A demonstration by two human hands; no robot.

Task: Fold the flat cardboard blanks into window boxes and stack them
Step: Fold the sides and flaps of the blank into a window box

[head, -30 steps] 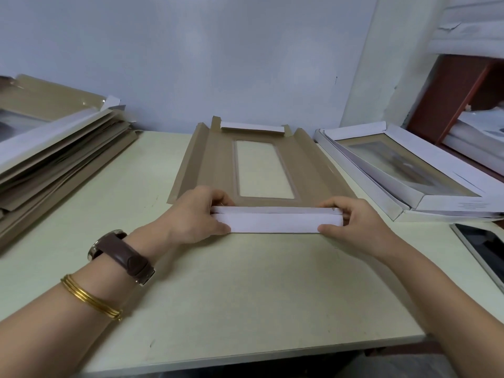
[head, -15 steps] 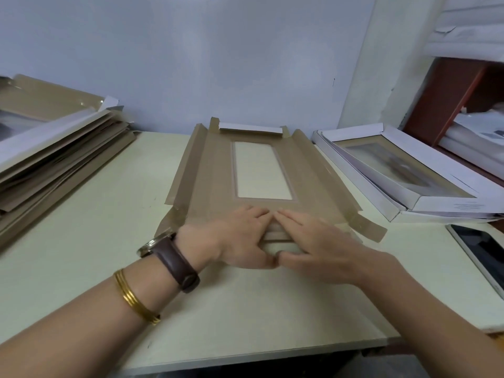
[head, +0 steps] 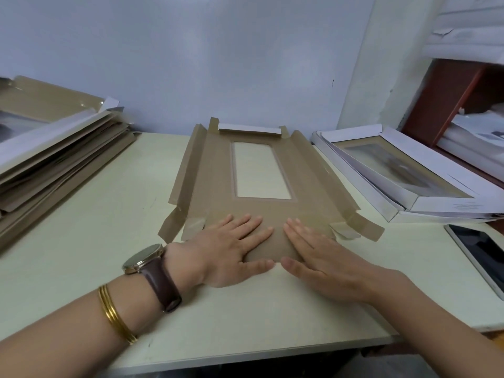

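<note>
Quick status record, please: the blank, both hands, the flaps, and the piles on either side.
blank: cardboard blank, brown side up, mid-table; window cutout shows the table through it
left hand: flat, fingers straight, pressing the blank's near end
right hand: flat, pressing beside the left
far flap: folded over, white side showing
side flaps: both tilted up slightly, not upright
unfolded stock: pile of flat blanks, left
finished: folded window boxes, stacked right
other: dark-screened device, right edge
</note>
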